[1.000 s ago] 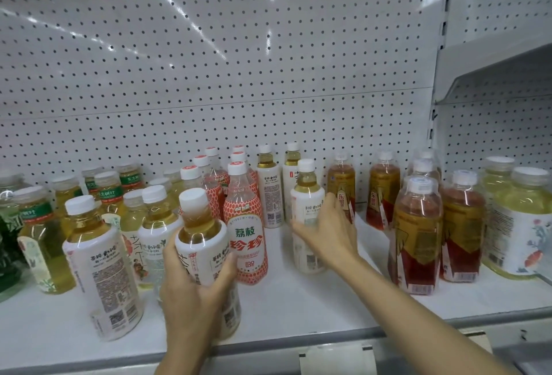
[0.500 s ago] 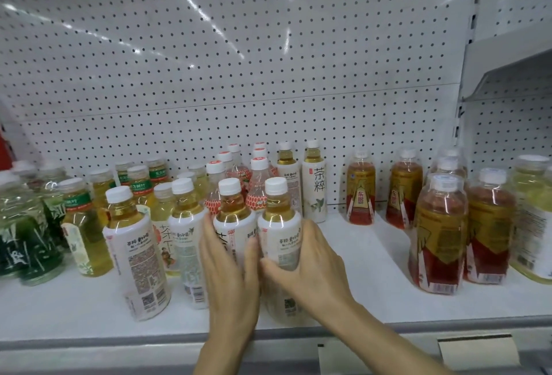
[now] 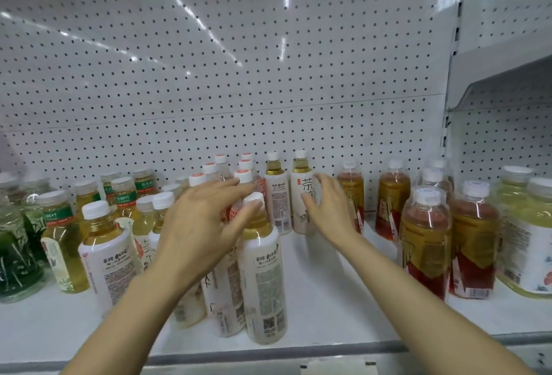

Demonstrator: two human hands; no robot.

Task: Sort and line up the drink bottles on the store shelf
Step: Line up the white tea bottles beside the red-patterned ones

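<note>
At the far left of the white store shelf (image 3: 328, 294) stood dark green bottles (image 3: 15, 255), then green-labelled tea bottles (image 3: 58, 234) in loose ranks running back toward the pegboard wall (image 3: 268, 75), their labels turned various ways. Next came the white-labelled tea bottles, the ones being sorted: one (image 3: 107, 258) stood alone near the front edge, and two more stood touching each other at the front, the rightmost of them (image 3: 264, 273) showing its printed back panel and code. All stood upright, long axes vertical and caps up, apparently gathered at the front to begin a single file.

The left hand (image 3: 206, 222) hovered above this pair with fingers spread and nearly straight, holding nothing; its fingertips (image 3: 254, 207) lay at the cap of the front bottle, perhaps steadying it, though contact could not be confirmed. Behind it, red-patterned lychee bottles (image 3: 245, 183) with white caps were lined front to back.

The right hand (image 3: 325, 204) reached to the rear, fingers loosely curved beside a white tea bottle (image 3: 303, 195) whose label faced forward; it looked about to take hold, but no closed grip showed. A twin bottle (image 3: 277, 195) stood just left of that one, its back panel outward.

Further right, red-and-gold tea bottles (image 3: 424, 240) stood in short files, and large pale yellow bottles (image 3: 528, 243) closed the row.
</note>
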